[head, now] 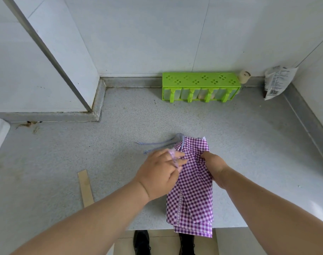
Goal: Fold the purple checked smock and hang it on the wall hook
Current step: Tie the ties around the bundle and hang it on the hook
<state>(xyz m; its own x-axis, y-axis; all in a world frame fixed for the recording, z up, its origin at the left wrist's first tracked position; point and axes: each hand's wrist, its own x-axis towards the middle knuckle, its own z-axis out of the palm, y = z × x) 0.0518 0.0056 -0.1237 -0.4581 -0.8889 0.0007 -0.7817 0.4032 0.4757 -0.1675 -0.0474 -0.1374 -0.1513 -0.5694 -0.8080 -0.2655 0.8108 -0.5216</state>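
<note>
— Two hands on the purple checked smock (192,184), see? It lies folded into a long strip on the grey counter (120,144), its lower end hanging over the front edge.

— Left hand (159,173) pinches its ties (157,144); right hand (213,166) is curled into the cloth. Green spice rack (200,86) stands against the wall.

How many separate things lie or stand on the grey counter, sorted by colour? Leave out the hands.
Purple: 1, the purple-and-white checked cloth smock
Green: 1, the green plastic spice rack
White: 1, the white printed plastic packet
Beige: 2, the flat wooden strip and the small beige roll
Total: 5
</note>
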